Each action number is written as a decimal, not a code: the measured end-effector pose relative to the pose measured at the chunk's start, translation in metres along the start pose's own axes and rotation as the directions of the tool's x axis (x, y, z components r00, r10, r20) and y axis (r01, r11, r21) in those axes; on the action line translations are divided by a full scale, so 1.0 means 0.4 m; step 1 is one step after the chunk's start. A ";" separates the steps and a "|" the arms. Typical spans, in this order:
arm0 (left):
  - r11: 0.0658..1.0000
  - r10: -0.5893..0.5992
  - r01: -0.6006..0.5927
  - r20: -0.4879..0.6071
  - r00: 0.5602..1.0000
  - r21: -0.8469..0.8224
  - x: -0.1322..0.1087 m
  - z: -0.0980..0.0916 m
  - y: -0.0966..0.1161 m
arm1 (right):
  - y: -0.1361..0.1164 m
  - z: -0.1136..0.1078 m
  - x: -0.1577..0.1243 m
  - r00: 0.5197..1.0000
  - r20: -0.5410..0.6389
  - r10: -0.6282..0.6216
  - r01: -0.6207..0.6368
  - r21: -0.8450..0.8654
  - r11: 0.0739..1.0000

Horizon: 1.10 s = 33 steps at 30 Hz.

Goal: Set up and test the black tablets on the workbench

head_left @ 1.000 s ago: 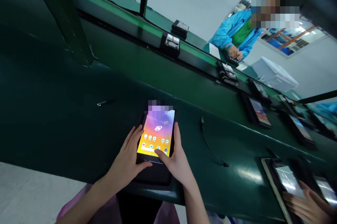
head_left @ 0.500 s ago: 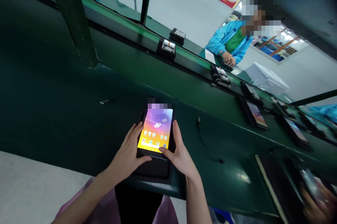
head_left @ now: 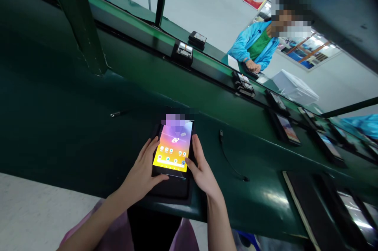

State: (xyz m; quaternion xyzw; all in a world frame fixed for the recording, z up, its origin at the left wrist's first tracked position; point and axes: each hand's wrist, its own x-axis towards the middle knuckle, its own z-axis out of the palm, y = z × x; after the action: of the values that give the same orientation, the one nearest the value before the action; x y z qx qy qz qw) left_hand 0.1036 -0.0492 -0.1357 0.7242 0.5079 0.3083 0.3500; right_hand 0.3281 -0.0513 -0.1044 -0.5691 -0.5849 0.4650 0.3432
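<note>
The tablet, screen lit, lay face up on a black tray at the near edge of the green bench. The left hand was clamped on its lower left corner, thumb at the bottom edge. The right hand had its thumb at the screen's lower right, fingers spread from it; whether they gripped could not be told. A cable lay to the tray's right.

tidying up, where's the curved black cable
In the head view, the curved black cable lies on the green bench, just right of the right hand and the lit screen.
</note>
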 end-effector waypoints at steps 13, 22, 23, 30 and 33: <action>0.997 -0.008 0.009 0.015 1.000 -0.071 -0.001 0.006 -0.006 | 0.001 0.017 0.001 0.997 -0.071 0.022 -0.017 0.065 0.998; 0.977 -0.095 0.096 0.015 0.995 -0.192 0.008 -0.009 0.016 | -0.017 0.080 -0.018 0.974 -0.220 0.054 -0.001 0.234 0.972; 0.971 -0.116 0.116 0.010 0.993 -0.211 0.012 -0.015 0.021 | -0.020 0.086 -0.017 0.969 -0.238 0.065 -0.002 0.258 0.966; 0.911 -0.237 0.206 -0.045 0.970 -0.358 0.077 -0.071 0.029 | -0.022 0.099 -0.004 0.945 -0.313 0.094 0.031 0.371 0.928; 0.896 -0.256 0.204 -0.084 0.963 -0.394 0.111 -0.079 0.028 | -0.010 0.095 0.001 0.943 -0.322 0.086 0.049 0.391 0.919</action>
State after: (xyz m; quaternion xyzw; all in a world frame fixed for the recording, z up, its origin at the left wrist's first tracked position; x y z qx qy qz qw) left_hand 0.0971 -0.0037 -0.1046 0.5547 0.5425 0.4053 0.4834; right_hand 0.2915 -0.0563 -0.1133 -0.5644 -0.4076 0.4733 0.5398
